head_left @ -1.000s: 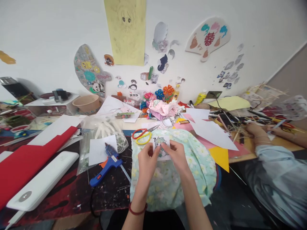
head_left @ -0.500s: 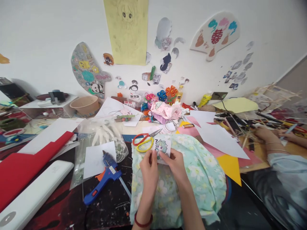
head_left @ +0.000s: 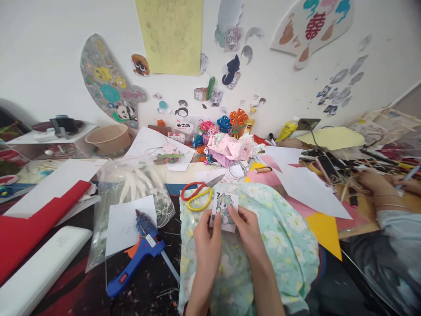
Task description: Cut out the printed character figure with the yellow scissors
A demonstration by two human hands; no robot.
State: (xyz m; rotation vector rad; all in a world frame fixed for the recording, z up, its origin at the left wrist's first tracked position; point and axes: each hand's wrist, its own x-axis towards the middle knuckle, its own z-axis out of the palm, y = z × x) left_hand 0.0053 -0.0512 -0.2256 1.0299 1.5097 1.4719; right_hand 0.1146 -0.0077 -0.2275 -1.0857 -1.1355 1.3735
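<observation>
Between my two hands is a small white paper cutout [head_left: 225, 202] printed with a green-haired cartoon figure. My left hand [head_left: 208, 239] pinches its lower left side, thumb on the front. On the right edge, my right hand [head_left: 247, 228] grips it the same way, its thumb lying over the picture. Under both hands spreads a mint-green floral cloth [head_left: 279, 239]. Scissors [head_left: 199, 196] with one red and one yellow handle lie just beyond my left hand, at the cloth's upper left edge.
A blue glue gun [head_left: 144, 245] rests left of the cloth on a white paper sheet [head_left: 113, 219]. Farther left are a long white case [head_left: 49, 267] and red sheets [head_left: 42, 224]. At right, a co-worker's arm [head_left: 388, 202] reaches over the cluttered table.
The view has shifted closer and lower. My thumbs have moved apart slightly, so more of the printed figure shows. Both hands still hold the cutout.
</observation>
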